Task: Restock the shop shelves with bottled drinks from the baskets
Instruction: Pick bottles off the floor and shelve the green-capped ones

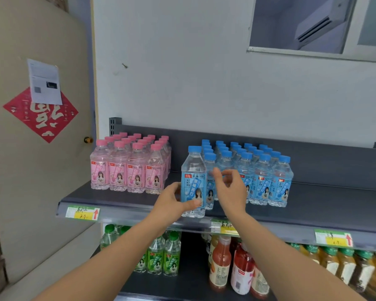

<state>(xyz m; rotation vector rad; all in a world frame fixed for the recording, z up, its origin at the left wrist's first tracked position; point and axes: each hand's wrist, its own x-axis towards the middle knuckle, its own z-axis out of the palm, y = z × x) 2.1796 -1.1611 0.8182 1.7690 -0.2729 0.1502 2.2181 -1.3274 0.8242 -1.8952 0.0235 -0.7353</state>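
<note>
While a blue-capped bottle [193, 183] is gripped low on its label by the left hand [172, 203], thumb across the front and fingers round the side, the right hand [230, 192] is held just beside it, thumb raised and fingers loosely curled, with nothing clasped. The bottle is seen upright at the front edge of the top shelf [139, 203], just left of a block of blue bottles [263, 177]. A block of pink bottles [128, 168] is set well apart to the left. Price tags [83, 212] are fixed along the shelf lip. Green bottles [161, 257] and red ones [241, 270] are ranged on the shelf below. A door [30, 192] bearing a red diamond [41, 120] is seen at the left.
</note>
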